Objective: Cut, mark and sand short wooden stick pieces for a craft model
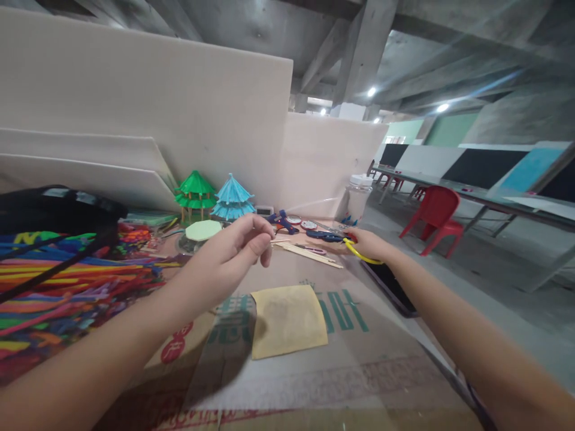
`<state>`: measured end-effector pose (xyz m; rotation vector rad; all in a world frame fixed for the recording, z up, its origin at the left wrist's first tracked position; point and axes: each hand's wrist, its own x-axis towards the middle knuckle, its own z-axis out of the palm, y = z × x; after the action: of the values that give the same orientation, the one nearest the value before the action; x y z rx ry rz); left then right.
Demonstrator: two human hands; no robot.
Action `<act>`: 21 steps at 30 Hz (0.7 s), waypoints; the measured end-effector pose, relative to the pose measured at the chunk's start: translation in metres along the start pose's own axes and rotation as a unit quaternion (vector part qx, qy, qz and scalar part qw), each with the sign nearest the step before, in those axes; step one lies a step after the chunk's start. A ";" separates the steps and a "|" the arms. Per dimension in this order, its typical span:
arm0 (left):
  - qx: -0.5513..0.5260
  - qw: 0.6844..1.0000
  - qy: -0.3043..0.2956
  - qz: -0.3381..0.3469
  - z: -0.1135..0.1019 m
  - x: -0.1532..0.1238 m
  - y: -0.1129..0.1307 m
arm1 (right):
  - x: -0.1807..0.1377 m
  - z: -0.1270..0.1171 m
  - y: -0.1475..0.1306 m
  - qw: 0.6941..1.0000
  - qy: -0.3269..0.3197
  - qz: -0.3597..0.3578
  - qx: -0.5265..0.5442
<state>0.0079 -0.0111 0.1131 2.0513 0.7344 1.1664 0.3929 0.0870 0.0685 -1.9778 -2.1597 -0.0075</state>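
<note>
My left hand [246,244] is raised over the middle of the work surface, its fingers curled and the thumb against them. A thin pale stick [281,240] shows at its fingertips; whether it is held or lies behind is unclear. Farther right, my right hand [369,244] reaches to the scissors [330,227] and a dark blue tool [324,237], its fingertips mostly hidden. A yellow loop [363,258] crosses near that wrist. Below and between both hands lies a square of yellowish sandpaper-like sheet [290,322]. Flat wooden sticks [309,255] rest beyond it.
Printed cardboard [359,383] covers the table. Colourful pipe cleaners [67,299] and a black bag [58,209] crowd the left. Green [196,191] and blue [232,197] pagoda models, a glue gun [284,221] and a bottle [358,200] stand behind. A phone [392,288] lies right.
</note>
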 end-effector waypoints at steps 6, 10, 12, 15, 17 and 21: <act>0.094 0.995 -0.004 0.031 0.002 0.000 0.004 | 0.043 0.026 0.019 0.999 -0.008 -0.012 -0.036; 0.049 0.998 0.035 0.004 -0.003 0.005 0.002 | 0.058 0.042 0.023 0.998 0.004 -0.021 -0.059; -0.006 0.997 0.070 -0.020 -0.006 0.010 -0.002 | 0.058 0.047 0.022 0.997 0.011 -0.024 -0.067; -0.139 0.977 0.133 -0.087 -0.010 0.020 -0.014 | 0.051 0.048 0.017 0.997 0.036 -0.021 -0.072; -0.230 0.952 0.150 -0.137 -0.009 0.026 -0.023 | 0.042 0.043 0.008 0.995 0.071 -0.022 -0.068; -0.316 0.917 0.143 -0.194 0.005 0.029 -0.039 | 0.013 0.030 -0.030 0.987 0.132 -0.087 -0.024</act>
<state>0.0194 0.0329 0.0962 1.1534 0.7339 1.2682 0.3576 0.1017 0.0455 -1.6945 -2.1649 -0.3328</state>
